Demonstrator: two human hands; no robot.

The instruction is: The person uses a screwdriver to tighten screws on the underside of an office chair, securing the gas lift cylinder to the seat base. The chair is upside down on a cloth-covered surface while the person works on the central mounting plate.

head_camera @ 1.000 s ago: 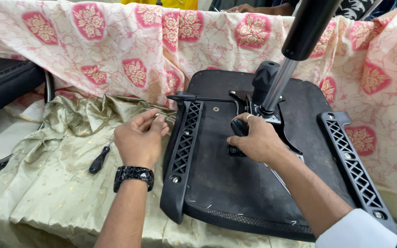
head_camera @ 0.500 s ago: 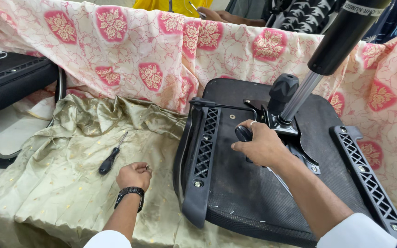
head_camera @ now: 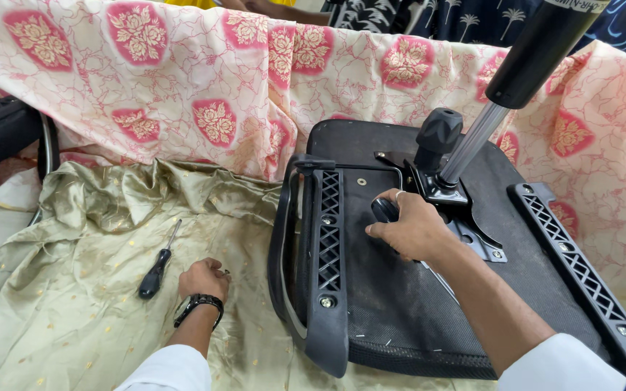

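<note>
Fingers of right hand (head_camera: 409, 230) wrapped round black knob (head_camera: 384, 209) beside metal bracket (head_camera: 465, 217) on upturned chair seat (head_camera: 400, 311). Left hand (head_camera: 203, 278) curled into loose fist, resting on green cloth (head_camera: 74, 304), holding nothing visible. Screwdriver (head_camera: 158, 265) lies just beside left hand, apart. Armrest (head_camera: 327, 261) at seat's near edge.

We count one upturned chair seat (head_camera: 400, 318) with two armrests (head_camera: 327, 268), one screwdriver (head_camera: 157, 266), two cloths (head_camera: 74, 318), one wristwatch (head_camera: 195, 304) and two hands (head_camera: 203, 277).
</note>
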